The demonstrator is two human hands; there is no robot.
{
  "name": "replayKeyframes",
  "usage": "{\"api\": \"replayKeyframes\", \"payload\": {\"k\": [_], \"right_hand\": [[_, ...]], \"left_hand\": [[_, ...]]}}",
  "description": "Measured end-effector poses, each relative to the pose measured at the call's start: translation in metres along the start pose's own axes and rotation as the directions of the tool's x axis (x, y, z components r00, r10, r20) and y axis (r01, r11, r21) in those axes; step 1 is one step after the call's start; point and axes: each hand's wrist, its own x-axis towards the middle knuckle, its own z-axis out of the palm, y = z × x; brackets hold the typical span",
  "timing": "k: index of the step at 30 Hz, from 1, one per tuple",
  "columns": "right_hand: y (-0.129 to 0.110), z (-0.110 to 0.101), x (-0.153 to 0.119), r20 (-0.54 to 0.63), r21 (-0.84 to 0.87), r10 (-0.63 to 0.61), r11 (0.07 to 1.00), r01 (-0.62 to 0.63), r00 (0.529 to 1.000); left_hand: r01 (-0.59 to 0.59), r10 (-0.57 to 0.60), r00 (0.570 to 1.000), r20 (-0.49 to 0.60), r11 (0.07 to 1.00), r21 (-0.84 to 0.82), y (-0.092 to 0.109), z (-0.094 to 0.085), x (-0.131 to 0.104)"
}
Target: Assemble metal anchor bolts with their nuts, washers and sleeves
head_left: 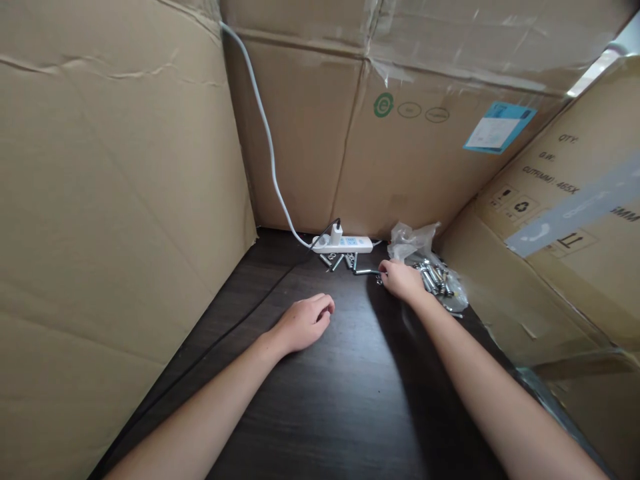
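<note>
My left hand (306,324) rests on the dark tabletop with its fingers curled in, and nothing shows between thumb and fingers. Farther out, my right hand (401,280) is closed at the end of a metal expansion bolt (367,272), which points left from the fingertips. Small metal rings (379,281) lie just under those fingers. Left of them, several metal bolts and sleeves (337,262) are spread in front of the power strip. Right beside my right hand is a clear plastic bag (414,240) with many bolts (436,276) in and around its mouth.
A white power strip (361,245) with a plug (336,233) stands at the back. Its white cable (267,127) climbs the rear carton (300,147); a black cable (240,323) crosses the table's left side. Cartons (100,200) wall in the left and right (565,267).
</note>
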Motion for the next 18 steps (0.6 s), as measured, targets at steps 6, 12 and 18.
{"api": "replayKeyframes", "payload": {"k": [6, 12, 18], "right_hand": [[-0.004, 0.001, 0.004, -0.034, 0.135, -0.131, 0.982, 0.135, 0.991], [-0.012, 0.001, 0.0, -0.129, 0.416, -0.181, 0.883, 0.218, 0.975], [-0.045, 0.007, -0.041, -0.126, 0.829, -0.144, 0.528, 0.184, 0.981]], "left_hand": [[0.004, -0.004, 1.0, 0.003, 1.0, 0.0, 0.002, -0.002, -0.001], [0.0, 0.0, 1.0, -0.001, 1.0, -0.001, 0.003, -0.002, -0.001], [0.029, -0.029, 0.999, -0.02, 1.0, 0.001, 0.003, 0.0, 0.0]]}}
